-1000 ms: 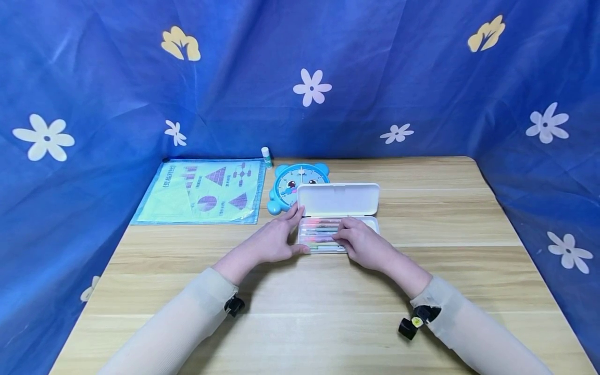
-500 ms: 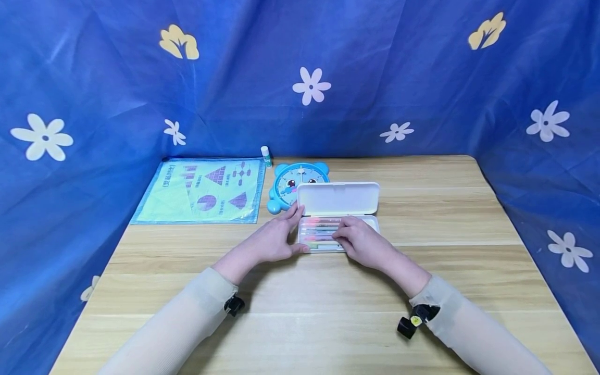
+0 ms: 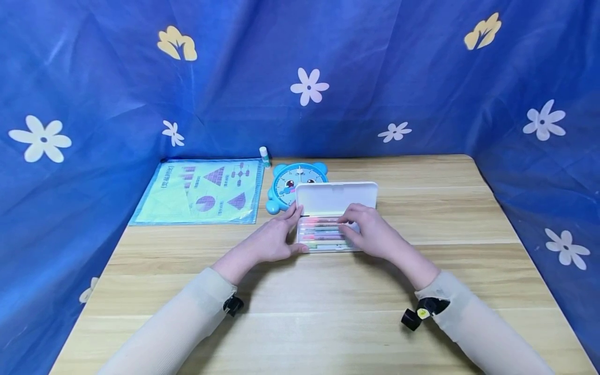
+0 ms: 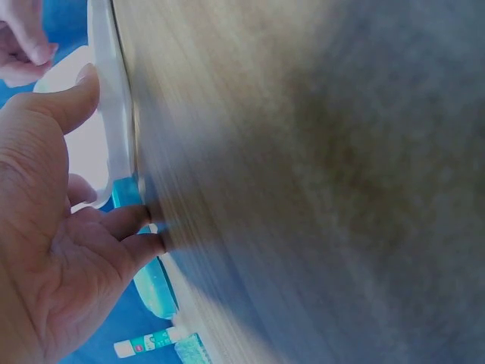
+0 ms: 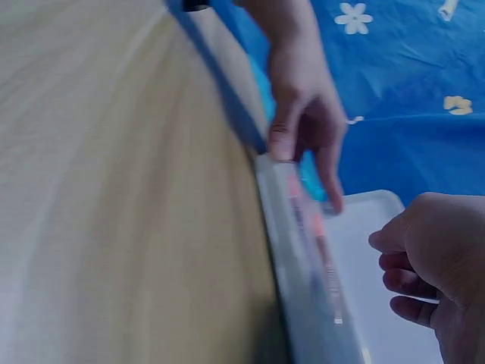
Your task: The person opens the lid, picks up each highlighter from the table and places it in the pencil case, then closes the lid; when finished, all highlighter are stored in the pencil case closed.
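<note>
A white pencil case lies open on the table, its lid tilted up at the back. Several coloured pens are lined up inside it. My left hand grips the case's left end, thumb at the front corner and fingers toward the hinge side. Over the right part of the pens hovers my right hand, fingers bent and thumb apart from them. In the right wrist view the right hand shows nothing between its curled fingers. The right ends of the pens are hidden beneath it.
Behind the case's left side is a blue animal-faced toy clock. A glue stick stands at the table's back edge. To the left lies a blue mesh folder with a printed sheet. A blue flowered cloth encloses the table.
My right hand has risen off the pens and shifted slightly right, its fingers parting. The left hand keeps its place on the case.
</note>
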Demonstrator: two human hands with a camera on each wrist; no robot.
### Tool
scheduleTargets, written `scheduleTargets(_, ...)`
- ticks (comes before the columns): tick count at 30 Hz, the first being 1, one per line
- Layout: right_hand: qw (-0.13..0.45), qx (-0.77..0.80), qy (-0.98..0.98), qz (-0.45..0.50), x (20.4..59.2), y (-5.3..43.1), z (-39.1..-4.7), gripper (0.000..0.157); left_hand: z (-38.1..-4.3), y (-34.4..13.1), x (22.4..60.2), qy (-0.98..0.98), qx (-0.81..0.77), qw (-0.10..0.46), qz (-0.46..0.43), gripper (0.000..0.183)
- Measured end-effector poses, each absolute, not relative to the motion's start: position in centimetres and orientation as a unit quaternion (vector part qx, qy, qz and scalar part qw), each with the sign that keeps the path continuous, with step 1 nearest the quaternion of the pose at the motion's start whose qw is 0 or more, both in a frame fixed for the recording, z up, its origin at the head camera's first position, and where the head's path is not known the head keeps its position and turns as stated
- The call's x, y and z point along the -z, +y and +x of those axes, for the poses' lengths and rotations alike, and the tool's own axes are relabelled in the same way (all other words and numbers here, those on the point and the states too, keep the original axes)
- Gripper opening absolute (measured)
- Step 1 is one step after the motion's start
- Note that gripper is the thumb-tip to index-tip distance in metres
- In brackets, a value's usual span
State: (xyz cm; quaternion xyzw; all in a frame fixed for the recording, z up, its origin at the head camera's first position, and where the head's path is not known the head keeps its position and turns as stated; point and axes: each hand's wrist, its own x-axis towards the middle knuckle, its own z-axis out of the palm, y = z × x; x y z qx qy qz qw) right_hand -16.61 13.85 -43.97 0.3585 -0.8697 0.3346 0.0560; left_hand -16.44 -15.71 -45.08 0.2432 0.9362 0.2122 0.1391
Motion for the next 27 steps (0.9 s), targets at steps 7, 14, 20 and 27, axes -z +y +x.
scheduleTargets(7,0.099,-0.368,-0.858,0.344,42.3,15.6,-17.9,0.011,-16.5,-15.8,45.1,0.937,-0.211,0.135,0.243,0.114)
scheduleTargets(14,0.131,-0.396,-0.855,0.309,41.0,17.6,-19.0,0.014,-16.5,-15.8,45.2,0.937,-0.212,0.134,0.242,0.114)
scheduleTargets(20,0.123,-0.427,-0.863,0.242,40.5,19.2,-20.3,0.02,-16.4,-15.7,45.1,0.937,-0.212,0.137,0.241,0.114)
scheduleTargets(27,0.063,-0.447,-0.879,0.153,40.5,20.7,-21.8,0.043,-16.3,-15.7,45.0,0.937,-0.214,0.138,0.241,0.114)
